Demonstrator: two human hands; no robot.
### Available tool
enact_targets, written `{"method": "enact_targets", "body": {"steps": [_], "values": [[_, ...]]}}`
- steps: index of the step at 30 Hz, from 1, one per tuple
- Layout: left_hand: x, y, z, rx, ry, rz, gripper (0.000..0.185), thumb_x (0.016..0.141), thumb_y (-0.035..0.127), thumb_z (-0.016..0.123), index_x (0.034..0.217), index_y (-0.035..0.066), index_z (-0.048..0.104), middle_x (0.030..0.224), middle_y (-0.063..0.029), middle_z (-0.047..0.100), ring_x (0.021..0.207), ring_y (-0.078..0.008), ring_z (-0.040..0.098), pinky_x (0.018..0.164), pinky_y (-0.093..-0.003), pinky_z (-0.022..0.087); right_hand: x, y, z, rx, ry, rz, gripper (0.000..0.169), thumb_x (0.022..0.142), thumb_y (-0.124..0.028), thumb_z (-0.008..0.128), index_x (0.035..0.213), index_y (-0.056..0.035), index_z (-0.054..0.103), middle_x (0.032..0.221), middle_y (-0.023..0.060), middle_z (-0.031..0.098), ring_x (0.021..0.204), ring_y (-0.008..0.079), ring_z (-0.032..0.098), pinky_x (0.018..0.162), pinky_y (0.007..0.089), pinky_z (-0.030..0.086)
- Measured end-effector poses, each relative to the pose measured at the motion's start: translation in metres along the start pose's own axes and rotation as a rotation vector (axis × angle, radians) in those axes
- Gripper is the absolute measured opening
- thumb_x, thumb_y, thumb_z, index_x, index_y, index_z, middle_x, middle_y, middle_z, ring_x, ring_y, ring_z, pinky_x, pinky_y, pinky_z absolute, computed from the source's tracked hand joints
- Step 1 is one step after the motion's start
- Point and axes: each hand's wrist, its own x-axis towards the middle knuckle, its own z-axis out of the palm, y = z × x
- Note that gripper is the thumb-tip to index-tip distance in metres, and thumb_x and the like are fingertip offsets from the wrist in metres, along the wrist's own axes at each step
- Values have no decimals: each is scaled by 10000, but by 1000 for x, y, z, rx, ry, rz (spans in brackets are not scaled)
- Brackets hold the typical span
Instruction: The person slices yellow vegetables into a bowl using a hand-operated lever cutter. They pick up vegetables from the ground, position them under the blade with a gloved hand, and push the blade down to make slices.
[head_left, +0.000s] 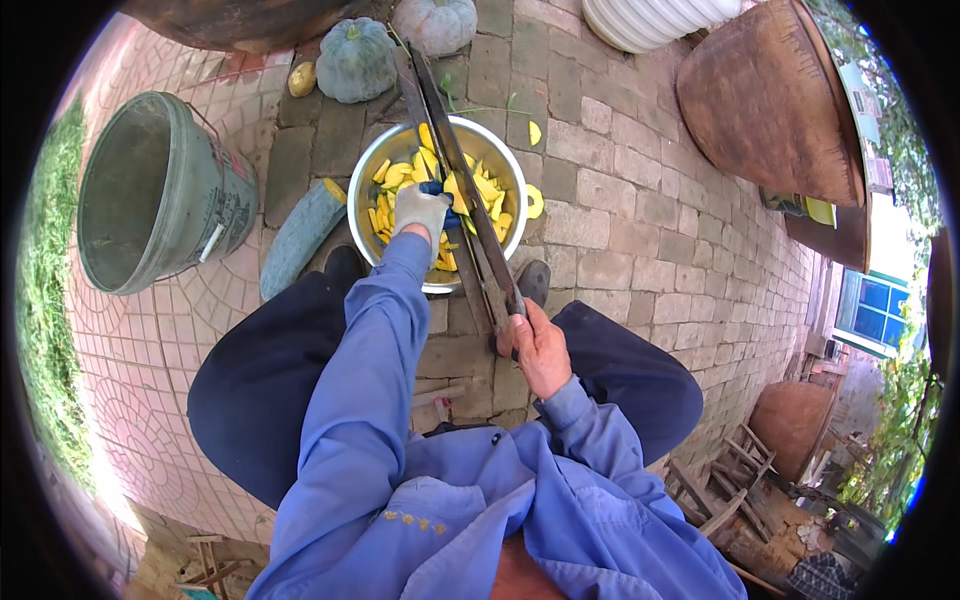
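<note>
A long hinged blade cutter with a dark wooden base (459, 172) lies slantwise across a steel basin (517, 161). Yellow squash pieces (395, 174) fill much of the basin. My left hand (424, 210), in a grey glove with dark blue fingertips, is over the basin and holds a yellow squash piece (456, 192) against the cutter. Bare, my right hand (538, 349) grips the cutter's near end. A squash ring (535, 202) leans by the basin's right side, and a small slice (535, 133) lies on the bricks. Left of the basin rests a long grey-green squash (302, 238) with a cut yellow end.
A green bucket (169, 195) stands at the left. Two pumpkins (355, 61) (435, 24) and a potato-like yellow thing (302, 79) sit beyond the basin. Large clay pots (772, 105) and a white ribbed container (652, 19) stand at the upper right. My shoes flank the basin.
</note>
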Motion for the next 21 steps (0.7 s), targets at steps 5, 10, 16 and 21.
{"method": "enact_targets", "body": {"steps": [5, 10, 16, 21], "values": [[-15, 14, 3, 91, 28, -25, 241, 857, 61, 774, 1071, -47, 747, 906, -143, 756, 693, -198, 732, 639, -326, 618, 5, 66, 38, -50, 96, -79, 345, 1093, -201, 530, 1370, 4, 554, 745, 26, 529, 664, 129, 504, 642, 305, 463], [-17, 13, -16, -84, 107, -30, 217, 855, 74, 757, 1055, -12, 755, 926, -153, 762, 741, -230, 742, 641, -369, 608, 9, 60, 43, -121, 82, -30, 401, 1090, -271, 513, 1416, -37, 532, 1017, 228, 645, 925, 387, 636, 821, 450, 517], [-3, -14, -63, 803, 234, -39, 350, 842, 247, 698, 1135, 68, 767, 1154, -216, 737, 1120, -376, 694, 982, -444, 542, 10, 50, 42, -120, 19, 63, 401, 1085, -313, 508, 1382, -45, 543, 1076, 289, 690, 1014, 479, 669, 853, 513, 527], [19, -39, -55, 1197, -124, -10, 300, 884, 185, 650, 1142, 95, 775, 1206, -219, 723, 1179, -343, 681, 1005, -439, 538, 13, 44, 45, -135, 21, 48, 408, 1086, -324, 507, 1365, -28, 543, 1065, 292, 693, 995, 480, 674, 842, 519, 527]]}}
